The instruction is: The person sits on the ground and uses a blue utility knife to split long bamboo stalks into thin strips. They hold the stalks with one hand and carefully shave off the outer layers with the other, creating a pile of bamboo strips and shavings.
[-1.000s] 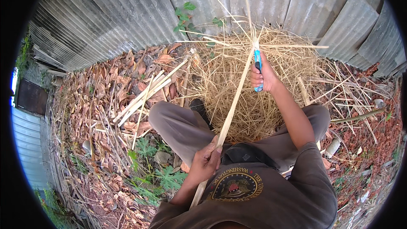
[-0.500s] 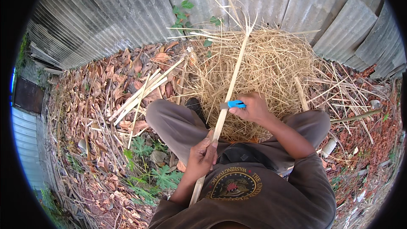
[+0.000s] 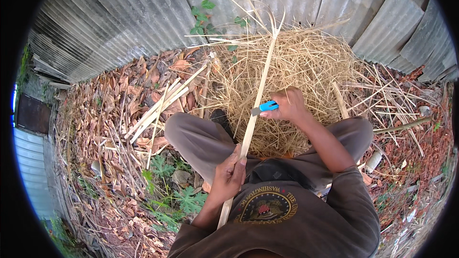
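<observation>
A long, pale strip of split bamboo slants from beside my left hip up toward the metal fence, its far end frayed into thin curling slivers. My left hand is closed around its lower part. Higher up, my right hand grips a blue-handled box cutter, thumb along the near side. The short metal blade lies at the strip's right edge; whether it bites into the wood I cannot tell. Beneath both, a big heap of straw-coloured shavings spreads in front of my crossed legs.
Corrugated metal sheets wall off the far side. Several split strips rest on dry leaves at the left, near green weeds. More thin sticks lie scattered at the right, close to a pale cylinder.
My right hand with the box cutter has shifted slightly up and right, and the blade is now more tilted. The strip's far end has swung a little left; my left hand keeps its hold.
</observation>
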